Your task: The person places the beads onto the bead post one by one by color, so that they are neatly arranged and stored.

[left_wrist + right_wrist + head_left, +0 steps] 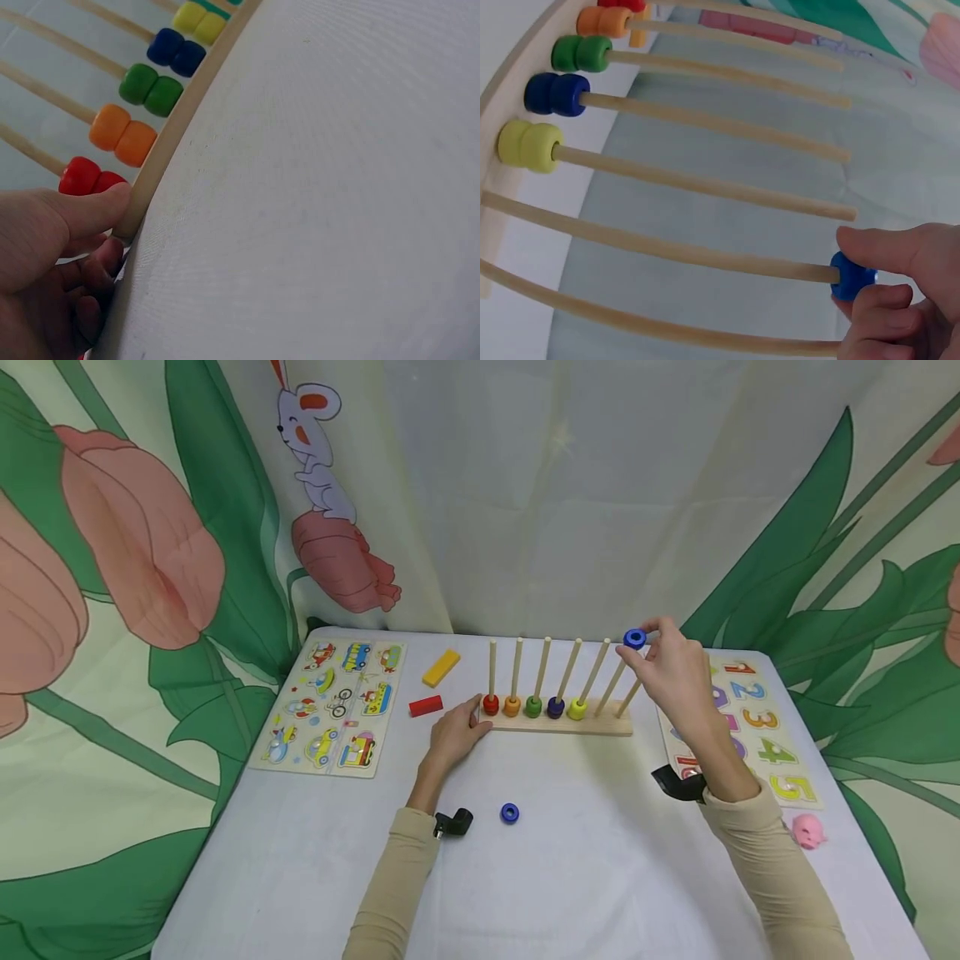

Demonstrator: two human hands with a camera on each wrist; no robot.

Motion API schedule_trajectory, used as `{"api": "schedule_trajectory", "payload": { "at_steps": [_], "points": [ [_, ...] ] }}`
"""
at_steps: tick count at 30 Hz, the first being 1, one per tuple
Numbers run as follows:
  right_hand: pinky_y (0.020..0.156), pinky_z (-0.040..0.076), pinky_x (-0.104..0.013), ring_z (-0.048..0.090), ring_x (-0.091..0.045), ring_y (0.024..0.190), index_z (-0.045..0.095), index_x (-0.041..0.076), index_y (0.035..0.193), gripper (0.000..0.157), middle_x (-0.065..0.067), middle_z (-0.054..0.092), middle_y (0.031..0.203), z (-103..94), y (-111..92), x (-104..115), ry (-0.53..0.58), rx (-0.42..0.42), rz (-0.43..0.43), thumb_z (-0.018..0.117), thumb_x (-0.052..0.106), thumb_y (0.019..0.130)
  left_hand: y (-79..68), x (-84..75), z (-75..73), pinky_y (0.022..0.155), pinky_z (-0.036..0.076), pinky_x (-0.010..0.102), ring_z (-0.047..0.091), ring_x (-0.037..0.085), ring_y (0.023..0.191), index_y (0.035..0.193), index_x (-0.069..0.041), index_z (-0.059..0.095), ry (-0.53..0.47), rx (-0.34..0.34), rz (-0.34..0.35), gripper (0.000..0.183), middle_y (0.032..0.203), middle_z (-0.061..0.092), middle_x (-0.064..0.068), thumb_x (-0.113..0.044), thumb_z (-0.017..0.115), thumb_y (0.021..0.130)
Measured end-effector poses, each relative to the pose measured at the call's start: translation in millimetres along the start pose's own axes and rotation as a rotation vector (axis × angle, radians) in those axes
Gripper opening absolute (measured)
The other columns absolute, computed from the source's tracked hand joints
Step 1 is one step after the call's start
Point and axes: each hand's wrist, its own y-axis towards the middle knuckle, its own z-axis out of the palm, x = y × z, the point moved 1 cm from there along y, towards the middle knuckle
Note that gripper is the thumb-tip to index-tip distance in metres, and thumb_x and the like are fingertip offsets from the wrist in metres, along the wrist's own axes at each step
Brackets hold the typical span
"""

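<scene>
A wooden peg stand (540, 725) lies across the back of the table with a row of upright pegs. Red beads (491, 705), orange beads (512, 706), green beads (150, 90), dark blue beads (556, 94) and yellow beads (529, 146) sit in pairs at the foot of the first pegs. My left hand (454, 734) grips the stand's left end, thumb against its edge. Between thumb and fingers, my right hand (667, 672) pinches a blue bead (853, 276) at the tip of the sixth peg. The sixth and seventh pegs carry no beads at their feet.
Another blue bead (503, 815) lies on the table in front. To the left are a vehicle puzzle board (296, 752), a yellow block (441, 667) and a red block (426, 706). A number puzzle board (780, 777) and a pink toy (808, 832) lie right, partly behind my right arm.
</scene>
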Motion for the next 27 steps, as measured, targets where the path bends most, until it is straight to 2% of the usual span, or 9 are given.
{"api": "schedule_trajectory", "payload": {
  "at_steps": [3,5,8,10,12,17,19,22,27],
  "points": [
    [0.043,0.036,-0.033,0.05,-0.023,0.052,0.048,0.002,0.124,0.056,-0.012,0.058,0.074,1.7,-1,-2,0.0,0.018,0.035,0.064,0.042,0.089,1.0,0.5,1.7,0.052,0.033,0.028,0.047,0.016,0.058,0.142,-0.015,0.046,0.005,0.001,0.008,0.064,0.069,0.052,-0.001,-0.04,0.067,0.087],
    [0.042,0.035,-0.032,0.048,-0.022,0.05,0.045,0.003,0.128,0.059,-0.01,0.055,0.07,4.3,-6,-2,0.021,-0.012,0.033,0.064,0.042,0.088,1.4,0.8,2.3,0.052,0.033,0.028,0.047,0.016,0.058,0.142,-0.015,0.046,0.006,0.001,0.014,0.064,0.069,0.052,-0.001,-0.04,0.067,0.088],
    [0.041,0.031,-0.03,0.043,-0.021,0.046,0.044,0.004,0.129,0.058,-0.006,0.049,0.061,14.5,-19,3,0.088,-0.108,-0.031,0.068,0.036,0.087,1.6,1.0,2.3,0.052,0.033,0.028,0.047,0.016,0.058,0.142,-0.014,0.046,0.003,-0.001,0.017,0.064,0.069,0.052,-0.001,-0.04,0.067,0.088],
    [0.041,0.03,-0.029,0.041,-0.019,0.044,0.047,0.005,0.124,0.05,-0.003,0.046,0.058,28.2,-33,9,0.149,-0.121,-0.09,0.07,0.029,0.087,1.8,1.0,1.8,0.052,0.033,0.028,0.047,0.016,0.058,0.142,-0.015,0.046,0.001,0.0,0.012,0.064,0.069,0.052,-0.001,-0.04,0.067,0.088],
    [0.041,0.031,-0.027,0.041,-0.015,0.044,0.052,0.006,0.119,0.043,0.001,0.045,0.056,48.4,-50,15,0.199,-0.036,-0.132,0.072,0.024,0.086,2.2,0.9,1.1,0.052,0.033,0.028,0.047,0.017,0.057,0.142,-0.015,0.046,0.0,-0.002,0.006,0.064,0.069,0.052,-0.001,-0.039,0.068,0.087],
    [0.043,0.034,-0.024,0.041,-0.006,0.045,0.058,0.011,0.115,0.04,0.009,0.048,0.056,107.8,-99,17,0.213,0.424,-0.168,0.075,0.027,0.082,4.4,-0.3,1.5,0.053,0.033,0.028,0.047,0.015,0.059,0.143,-0.016,0.045,0.016,0.009,0.004,0.065,0.07,0.053,-0.002,-0.042,0.067,0.087],
    [0.044,0.034,-0.023,0.042,-0.004,0.045,0.058,0.012,0.115,0.042,0.01,0.048,0.055,126.7,-116,14,0.197,0.56,-0.193,0.076,0.029,0.081,5.1,-0.7,1.7,0.054,0.033,0.028,0.047,0.015,0.059,0.143,-0.016,0.045,0.026,0.01,0.008,0.065,0.071,0.053,-0.002,-0.042,0.066,0.088],
    [0.045,0.035,-0.023,0.042,-0.002,0.045,0.058,0.014,0.117,0.045,0.012,0.047,0.054,146.3,-133,11,0.191,0.655,-0.237,0.077,0.03,0.079,4.3,-0.7,1.0,0.054,0.033,0.029,0.047,0.015,0.06,0.143,-0.015,0.045,0.027,-0.003,0.005,0.065,0.071,0.052,-0.002,-0.041,0.067,0.087],
    [0.046,0.035,-0.022,0.041,-0.001,0.047,0.059,0.018,0.119,0.043,0.013,0.047,0.055,160.8,-146,12,0.185,0.673,-0.265,0.076,0.03,0.081,2.3,1.0,2.1,0.053,0.033,0.029,0.046,0.016,0.059,0.143,-0.016,0.045,0.022,-0.01,-0.005,0.065,0.07,0.052,-0.002,-0.04,0.067,0.087]
  ]
}}
